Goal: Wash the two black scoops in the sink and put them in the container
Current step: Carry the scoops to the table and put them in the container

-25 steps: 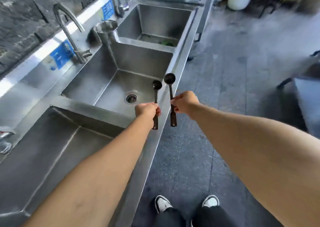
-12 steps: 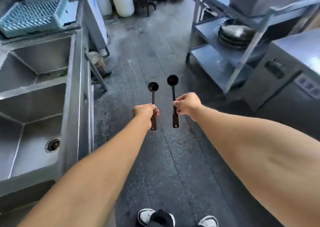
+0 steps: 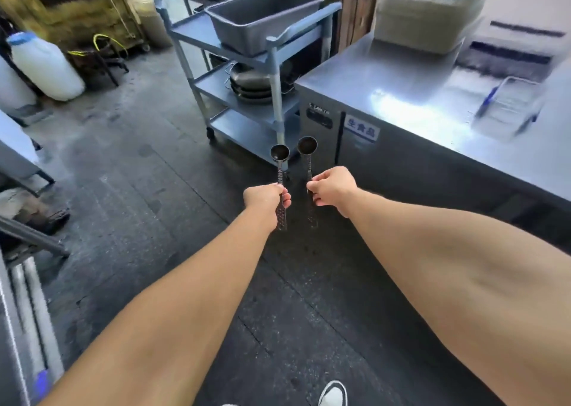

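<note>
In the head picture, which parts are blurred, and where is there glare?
Head view: the right side smears with motion blur, worst on the wire basket and the boxes behind it; a white glare patch sits on the steel counter; both black scoops and the hands stay fairly sharp; straight edges bow from the wide-angle lens.

Floor (image 3: 160, 189): dark, speckled, seamed; bears the cart, the counter, the jugs and a shoe (image 3: 333, 394).
Cart (image 3: 247, 102): three shelves, on castors, just beside the counter.
Top shelf: grey tub (image 3: 262, 19).
Middle shelf: stacked pans (image 3: 251, 85).
Bottom shelf: nothing can be told.
Counter (image 3: 401, 96): steel top, blue-lettered label on its front.
On counter: wire basket (image 3: 506, 105) with blue handle, blurred; two pale bins (image 3: 426, 12) behind.
Jugs (image 3: 46, 65): white, at left.
</note>
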Demonstrator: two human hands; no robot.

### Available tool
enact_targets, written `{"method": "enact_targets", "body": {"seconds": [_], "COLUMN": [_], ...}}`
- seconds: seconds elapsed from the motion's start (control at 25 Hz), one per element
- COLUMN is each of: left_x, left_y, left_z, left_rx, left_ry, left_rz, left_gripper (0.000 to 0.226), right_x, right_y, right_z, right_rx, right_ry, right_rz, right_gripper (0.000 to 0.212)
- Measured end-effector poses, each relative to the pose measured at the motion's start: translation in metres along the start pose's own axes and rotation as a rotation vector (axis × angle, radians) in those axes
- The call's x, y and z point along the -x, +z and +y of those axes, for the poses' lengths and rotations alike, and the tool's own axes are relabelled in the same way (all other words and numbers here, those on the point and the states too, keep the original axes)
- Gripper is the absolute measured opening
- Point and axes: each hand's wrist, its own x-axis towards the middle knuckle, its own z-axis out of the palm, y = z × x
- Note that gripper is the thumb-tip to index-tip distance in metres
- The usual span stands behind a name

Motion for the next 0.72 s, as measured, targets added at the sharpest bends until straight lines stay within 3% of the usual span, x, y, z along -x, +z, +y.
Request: {"method": "enact_targets", "body": {"seconds": [0.28, 0.72], "left_x": [0.036, 0.07], "left_y": [0.157, 0.362], "left_z": [-0.026, -0.079], "left_rx": [-0.182, -0.384], "left_ry": [0.031, -0.006], "left_rz": [-0.184, -0.463], "left_gripper": [0.006, 0.006], "right_x": [-0.017, -0.028], "right_y": [-0.137, -0.316], "right_z": [0.061, 0.146], "right_rx": [-0.046, -0.219], "right_ry": [0.064, 0.246], "right_rz": [0.242, 0.557], "right_gripper": [0.018, 0.018]}}
